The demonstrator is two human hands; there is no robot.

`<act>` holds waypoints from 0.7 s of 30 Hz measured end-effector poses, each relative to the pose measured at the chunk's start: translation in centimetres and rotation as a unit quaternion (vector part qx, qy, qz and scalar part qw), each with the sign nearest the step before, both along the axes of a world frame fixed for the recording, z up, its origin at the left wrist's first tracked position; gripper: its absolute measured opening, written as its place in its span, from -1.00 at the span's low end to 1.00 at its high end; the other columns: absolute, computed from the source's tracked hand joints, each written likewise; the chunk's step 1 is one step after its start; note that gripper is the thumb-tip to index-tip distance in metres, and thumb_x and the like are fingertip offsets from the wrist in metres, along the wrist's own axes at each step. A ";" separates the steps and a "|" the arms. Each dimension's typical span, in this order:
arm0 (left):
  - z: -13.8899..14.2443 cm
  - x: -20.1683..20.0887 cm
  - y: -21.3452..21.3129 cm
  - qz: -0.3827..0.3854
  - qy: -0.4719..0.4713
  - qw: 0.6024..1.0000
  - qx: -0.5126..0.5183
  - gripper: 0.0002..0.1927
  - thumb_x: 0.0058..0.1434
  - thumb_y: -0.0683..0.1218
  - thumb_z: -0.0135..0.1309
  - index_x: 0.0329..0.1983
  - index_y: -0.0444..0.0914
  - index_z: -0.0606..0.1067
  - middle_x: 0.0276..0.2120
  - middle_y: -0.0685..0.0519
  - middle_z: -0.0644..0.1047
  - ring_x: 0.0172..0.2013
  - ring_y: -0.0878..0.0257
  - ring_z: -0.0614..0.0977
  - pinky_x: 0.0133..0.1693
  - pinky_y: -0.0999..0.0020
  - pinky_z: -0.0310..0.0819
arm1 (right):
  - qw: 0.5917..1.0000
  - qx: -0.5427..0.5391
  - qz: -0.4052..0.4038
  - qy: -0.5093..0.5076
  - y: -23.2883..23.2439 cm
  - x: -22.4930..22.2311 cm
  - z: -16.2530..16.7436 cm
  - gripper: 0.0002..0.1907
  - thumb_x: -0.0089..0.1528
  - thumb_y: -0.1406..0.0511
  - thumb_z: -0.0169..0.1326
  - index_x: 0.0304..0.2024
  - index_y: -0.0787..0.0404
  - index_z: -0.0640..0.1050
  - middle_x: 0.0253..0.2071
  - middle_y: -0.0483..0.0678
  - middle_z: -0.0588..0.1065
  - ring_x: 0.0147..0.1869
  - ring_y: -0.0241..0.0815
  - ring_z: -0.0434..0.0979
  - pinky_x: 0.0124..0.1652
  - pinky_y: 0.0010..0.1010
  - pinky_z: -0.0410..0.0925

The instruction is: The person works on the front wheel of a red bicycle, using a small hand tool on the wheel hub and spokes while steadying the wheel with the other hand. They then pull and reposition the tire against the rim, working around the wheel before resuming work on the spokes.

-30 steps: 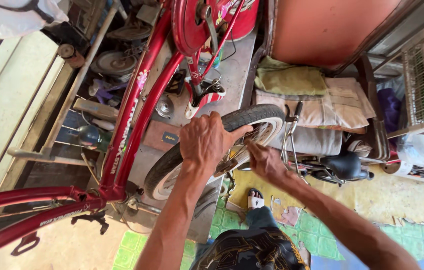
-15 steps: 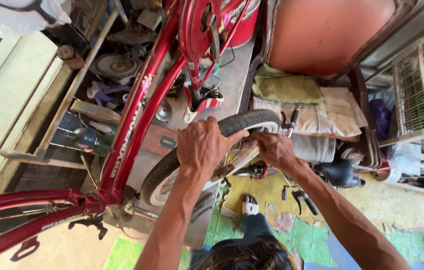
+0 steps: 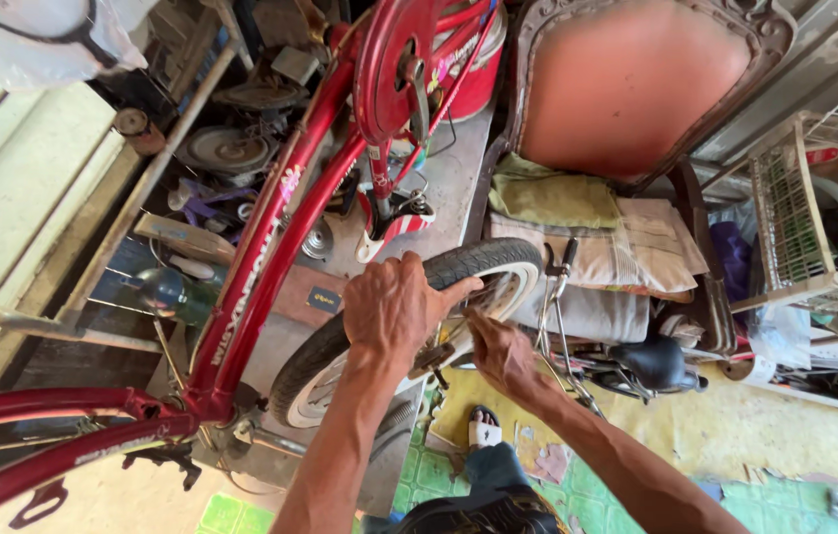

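A red bicycle frame (image 3: pixel 270 237) stands upside down in front of me, its small wheel with a black tyre (image 3: pixel 483 259) in the middle of the view. My left hand (image 3: pixel 391 307) lies over the top of the tyre and grips it. My right hand (image 3: pixel 500 354) is at the spokes and hub side of the wheel, fingers pinched together; what it holds is too small to tell. The red chain guard (image 3: pixel 389 59) and a pedal (image 3: pixel 394 213) sit above the wheel.
A chair with an orange padded back (image 3: pixel 626 84) stands behind, folded cloths (image 3: pixel 587 222) on its seat. A white wire basket (image 3: pixel 794 218) and a black saddle (image 3: pixel 651 361) lie at right. Shelves with metal parts (image 3: pixel 226 148) are at left. My sandalled foot (image 3: pixel 483 430) rests on green tiles.
My view has shifted slightly. My right hand has moved from the tyre's far side down to the spokes near the hub. My left hand stays on the tyre.
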State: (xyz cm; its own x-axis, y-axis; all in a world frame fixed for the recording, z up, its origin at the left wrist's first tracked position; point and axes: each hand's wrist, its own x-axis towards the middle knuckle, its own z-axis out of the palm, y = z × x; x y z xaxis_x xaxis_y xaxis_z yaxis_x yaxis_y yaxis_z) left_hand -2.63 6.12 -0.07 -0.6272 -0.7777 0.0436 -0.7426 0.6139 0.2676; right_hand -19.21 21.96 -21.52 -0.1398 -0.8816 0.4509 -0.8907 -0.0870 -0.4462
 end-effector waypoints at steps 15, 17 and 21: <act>-0.1 1.6 -0.3 0.009 0.024 1.000 0.007 -0.18 -0.07 0.58 0.17 -0.46 -0.29 0.59 -0.53 -0.24 0.61 -0.41 -0.15 0.70 -0.34 -0.04 0.60 | 0.960 0.223 -0.160 -0.060 -1.9 0.1 -0.9 -0.70 0.27 0.27 0.00 0.00 -0.03 0.64 -0.34 0.05 0.65 -0.42 0.04 0.65 -0.42 -0.09 0.45; 0.0 1.6 -0.4 0.007 0.022 1.000 0.011 -0.19 -0.06 0.58 0.17 -0.46 -0.29 0.58 -0.52 -0.24 0.61 -0.40 -0.15 0.70 -0.34 -0.04 0.60 | 0.985 0.130 -0.097 -0.058 -2.1 0.2 -1.0 -0.65 0.14 0.34 0.01 -0.05 0.06 0.66 -0.32 0.10 0.63 -0.35 0.13 0.63 -0.40 -0.08 0.46; 0.0 1.6 -0.2 0.014 0.029 0.999 0.002 -0.19 -0.07 0.58 0.17 -0.47 -0.29 0.59 -0.52 -0.24 0.61 -0.41 -0.16 0.69 -0.35 -0.05 0.59 | 0.968 0.163 -0.106 -0.160 -2.4 -0.2 -0.9 -0.78 0.28 0.24 0.04 -0.09 0.01 0.65 -0.30 0.10 0.63 -0.31 0.06 0.66 -0.33 -0.15 0.49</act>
